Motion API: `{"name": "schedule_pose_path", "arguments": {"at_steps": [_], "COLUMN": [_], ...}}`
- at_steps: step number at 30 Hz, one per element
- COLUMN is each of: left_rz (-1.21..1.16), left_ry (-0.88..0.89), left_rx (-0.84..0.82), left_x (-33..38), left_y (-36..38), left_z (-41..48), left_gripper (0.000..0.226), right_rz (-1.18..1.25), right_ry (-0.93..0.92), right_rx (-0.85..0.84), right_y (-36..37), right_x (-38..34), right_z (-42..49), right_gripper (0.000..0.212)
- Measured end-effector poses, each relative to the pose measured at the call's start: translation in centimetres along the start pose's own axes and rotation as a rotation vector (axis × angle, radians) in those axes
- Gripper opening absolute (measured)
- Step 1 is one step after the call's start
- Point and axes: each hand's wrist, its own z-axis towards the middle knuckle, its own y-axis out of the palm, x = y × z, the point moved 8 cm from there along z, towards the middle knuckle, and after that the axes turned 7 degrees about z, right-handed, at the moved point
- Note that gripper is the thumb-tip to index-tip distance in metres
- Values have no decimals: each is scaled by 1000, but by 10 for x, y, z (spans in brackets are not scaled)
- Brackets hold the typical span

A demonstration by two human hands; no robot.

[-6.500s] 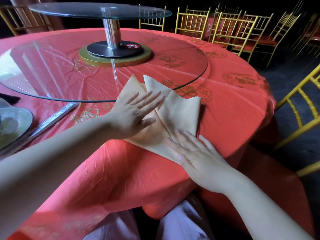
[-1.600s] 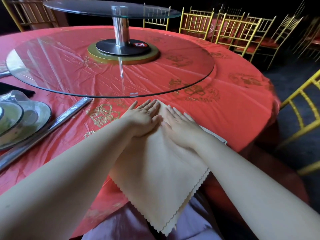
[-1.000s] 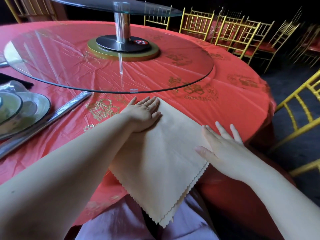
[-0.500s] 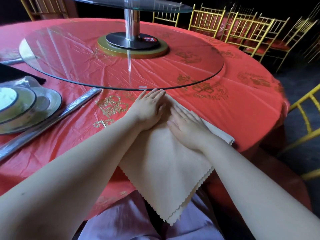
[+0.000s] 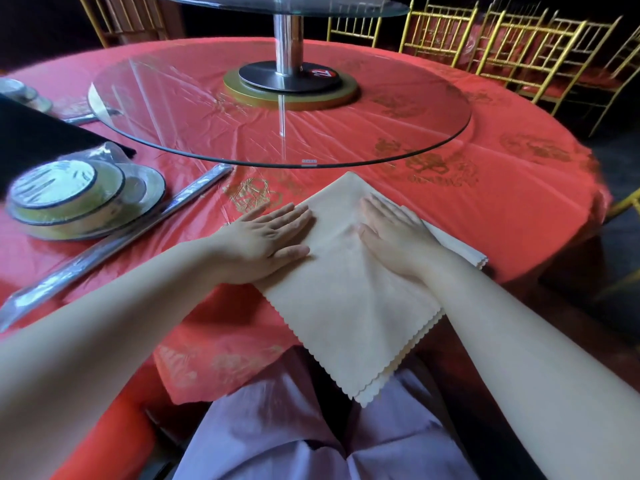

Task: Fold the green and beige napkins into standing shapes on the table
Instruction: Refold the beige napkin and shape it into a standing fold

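Observation:
A beige napkin with scalloped edges lies folded into a layered square, set like a diamond on the red tablecloth. Its near corner hangs over the table edge above my lap. My left hand presses flat on the napkin's left side, fingers straight. My right hand presses flat on its right side. A bare strip of napkin shows between the two hands. No green napkin is in view.
A glass turntable on a steel post fills the table's middle. Wrapped stacked dishes and wrapped chopsticks lie at the left. A black cloth sits behind them. Gold chairs stand at the back right.
The hands, side by side near the napkin's far corner half a second ago, have slid apart and toward me. Across the earlier frames the napkin went from a pointed fold to this square.

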Motion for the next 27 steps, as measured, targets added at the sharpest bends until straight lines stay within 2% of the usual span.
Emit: {"name": "schedule_pose_path", "arguments": {"at_steps": [1, 4, 6, 8, 9, 11, 12, 13, 15, 18, 21, 25, 27], "left_rz": [5, -39, -142, -312, -410, -543, -550, -529, -490, -474, -518, -553, -576], "left_ry": [11, 46, 113, 161, 171, 216, 256, 290, 274, 218, 123, 81, 80], "left_rx": [1, 54, 186, 283, 291, 266, 256, 240, 165, 114, 131, 199, 218], "left_x": [0, -1, 8, 21, 28, 44, 53, 61, 66, 63, 52, 42, 43], "left_y": [1, 0, -12, -26, -30, -33, -32, -30, -23, -17, -16, -20, -24], "left_z": [-9, -24, -35, -47, -53, -59, -60, -60, -54, -48, -48, -52, -54], "left_gripper": [104, 101, 92, 74, 66, 59, 57, 54, 53, 47, 41, 57, 43], "right_rz": [11, 111, 206, 325, 428, 636, 697, 686, 548, 469, 470, 569, 566], "right_ry": [-8, -72, -171, -251, -257, -256, -261, -275, -327, -349, -339, -276, -257], "right_rx": [30, 226, 405, 515, 477, 226, 76, -44, -166, -135, -96, -145, -169], "right_y": [-2, -16, -31, -43, -43, -32, -23, -17, -8, -7, -8, -3, -2], "right_x": [0, -3, -9, -10, -8, -9, -10, -11, -11, -9, -7, 1, 4], "right_z": [0, -1, -12, -29, -38, -56, -68, -81, -100, -110, -111, -109, -109], "right_gripper": [56, 49, 42, 34, 26, 13, 18, 32, 61, 73, 65, 58, 56]}}
